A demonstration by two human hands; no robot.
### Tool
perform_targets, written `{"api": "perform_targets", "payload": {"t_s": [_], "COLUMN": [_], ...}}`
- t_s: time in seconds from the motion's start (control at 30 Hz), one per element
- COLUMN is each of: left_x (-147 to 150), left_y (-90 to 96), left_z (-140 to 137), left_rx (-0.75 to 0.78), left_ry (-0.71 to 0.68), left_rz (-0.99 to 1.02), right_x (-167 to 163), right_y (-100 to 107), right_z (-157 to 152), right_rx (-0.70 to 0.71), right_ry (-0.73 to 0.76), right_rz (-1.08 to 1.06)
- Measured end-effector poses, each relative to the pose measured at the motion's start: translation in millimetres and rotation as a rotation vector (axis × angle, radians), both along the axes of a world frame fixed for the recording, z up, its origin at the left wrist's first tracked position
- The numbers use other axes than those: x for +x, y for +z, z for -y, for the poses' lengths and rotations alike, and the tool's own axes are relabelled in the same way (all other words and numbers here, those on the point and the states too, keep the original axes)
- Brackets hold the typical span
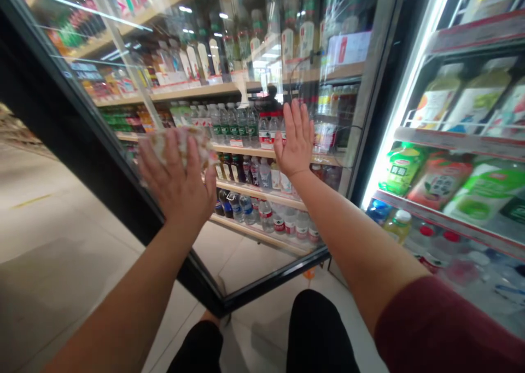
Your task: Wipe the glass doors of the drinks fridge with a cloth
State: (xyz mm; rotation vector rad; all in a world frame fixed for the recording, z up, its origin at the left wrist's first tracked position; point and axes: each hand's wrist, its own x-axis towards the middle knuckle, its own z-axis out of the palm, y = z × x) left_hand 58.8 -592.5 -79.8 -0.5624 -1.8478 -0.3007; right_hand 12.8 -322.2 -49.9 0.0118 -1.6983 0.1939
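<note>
We have free room between our left hand, spread over a cloth, and our right hand — a lane widening down toward the bottom corner of the glass door. Its black frame bars us along the left and bottom edges; past the right edge, cooler shelves stand in our way.

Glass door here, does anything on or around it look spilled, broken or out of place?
Nothing looks spilled or broken. One small oddity: an orange thing shows low by the bottom edge of the glass door, apart from the shelved bottles; I can't tell what it is.
</note>
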Motion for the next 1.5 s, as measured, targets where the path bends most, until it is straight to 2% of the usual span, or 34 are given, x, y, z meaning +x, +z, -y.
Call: {"api": "perform_targets", "payload": {"t_s": [0.1,0.17,0.23,0.33,0.4,0.47,0.53,0.6,0.67,0.77,0.83,0.9,0.97,1.03,1.1,1.23,1.3,1.37,1.5], "left_x": [-1,-5,-9,-12,-10,-8,-8,-9,-12,-14,-12,-10,-9,-12,-17,-27,-28,-28,-23], "left_y": [-34.0,-42.8,-27.2,14.5,24.8,12.8,-8.0,-18.1,-8.5,20.8,26.0,13.7,-4.3,-10.8,3.0,64.2,85.9,93.3,84.2], "left_z": [-8,-9,-8,-8,-11,-16,-20,-21,-18,-16,-18,-23,-27,-28,-26,-21,-22,-25,-26], "left_rx": [-0.224,-0.353,-0.344,-0.176,-0.103,-0.178,-0.362,-0.500,-0.477,-0.284,-0.200,-0.279,-0.455,-0.578,-0.565,-0.327,-0.234,-0.239,-0.323], "left_ry": [-0.094,-0.151,-0.147,-0.045,0.007,-0.020,-0.097,-0.154,-0.145,-0.073,-0.045,-0.073,-0.139,-0.183,-0.175,-0.105,-0.086,-0.097,-0.143], "left_rz": [-0.010,0.000,-0.011,-0.087,-0.129,-0.156,-0.170,-0.171,-0.166,-0.124,-0.108,-0.132,-0.169,-0.187,-0.194,-0.150,-0.118,-0.095,-0.099], "right_x": [0,0,0,-1,-1,-2,-3,-3,-2,1,2,2,1,0,0,-2,-3,-2,17], "right_y": [0,1,1,0,-1,-2,-2,-1,0,2,2,2,2,1,1,-1,-2,-3,2], "right_z": [-1,-1,-1,-2,-2,-3,-3,-3,-2,-1,0,0,-1,-1,-1,-2,-4,-7,-6], "right_rx": [0.005,0.003,0.001,0.004,0.013,0.020,0.021,0.012,0.003,0.003,0.010,0.008,0.005,0.005,0.008,0.010,0.012,0.015,0.034], "right_ry": [-0.007,-0.027,-0.041,-0.031,-0.015,-0.005,-0.002,-0.004,-0.016,-0.052,-0.070,-0.073,-0.063,-0.053,-0.046,-0.022,-0.002,0.010,0.055], "right_rz": [0.016,0.030,0.031,0.012,-0.003,-0.014,-0.011,-0.001,0.009,0.032,0.050,0.052,0.053,0.055,0.047,-0.009,-0.020,-0.006,0.054]}}
